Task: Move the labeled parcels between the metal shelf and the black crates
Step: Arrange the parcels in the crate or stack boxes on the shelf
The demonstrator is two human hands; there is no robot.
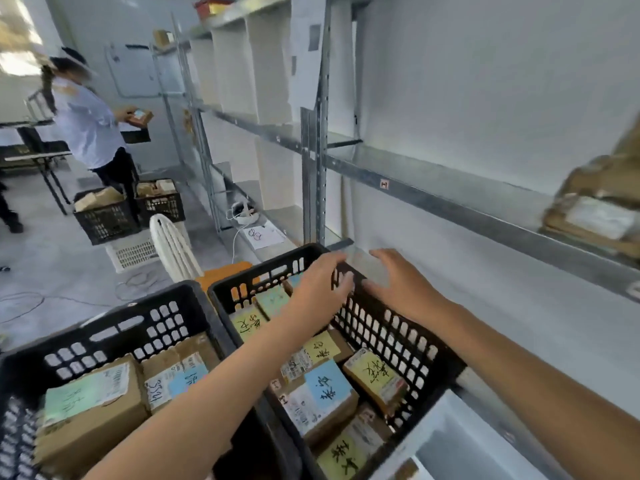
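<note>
Right black crate (pixel 381 327) and left black crate (pixel 114 317) down front, left one cropped, both holding labeled parcels (pixel 322 393). Metal shelf (pixel 433 199) along wall; blurry parcel stack (pixel 595 220) cut off far right. Left hand (pixel 318 289), right hand (pixel 401 282) loose, empty, at right crate's far corner; contact unclear.

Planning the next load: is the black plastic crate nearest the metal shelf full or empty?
Partly full. The black plastic crate holds several brown cardboard parcels with yellow and blue labels, lying below its rim.

Two black slotted plastic crates (pixel 381 327) side by side, full of brown cardboard parcels (pixel 322 393), coloured labels up; more on grey metal shelf (pixel 450 199).
</note>
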